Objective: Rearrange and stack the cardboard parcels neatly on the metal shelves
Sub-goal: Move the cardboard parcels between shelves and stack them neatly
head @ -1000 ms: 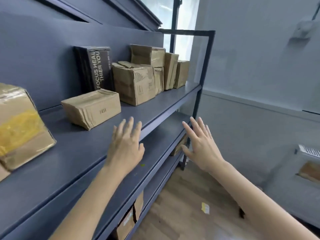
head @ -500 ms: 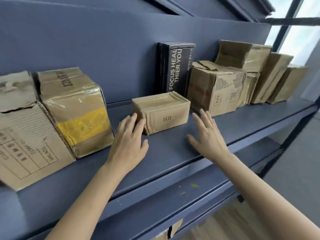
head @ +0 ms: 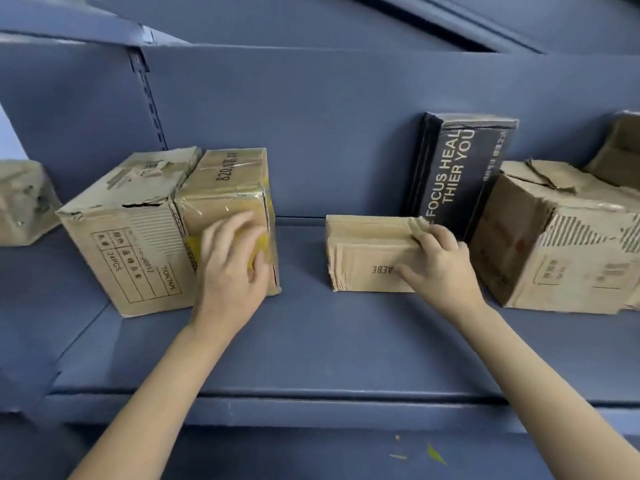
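On the blue metal shelf (head: pixel 329 344) a tall cardboard parcel with yellow tape (head: pixel 225 181) stands against a larger printed box (head: pixel 128 233). My left hand (head: pixel 230 271) lies flat on the taped parcel's front face, fingers spread and blurred. To the right lies a small flat parcel (head: pixel 367 251) marked with letters. My right hand (head: pixel 440 268) grips its right end, fingers curled over the top edge and thumb on the front.
A black box with white lettering (head: pixel 460 168) stands upright behind the small parcel. A worn carton (head: pixel 568 258) sits at the right, another (head: pixel 620 150) behind it. A crumpled parcel (head: pixel 24 202) is at the far left. Bare shelf lies between the two handled parcels.
The view has swung left and closer. My left hand moved from the small parcel to the taped parcel's front. My right hand came from hovering beside the small parcel to gripping its right end.
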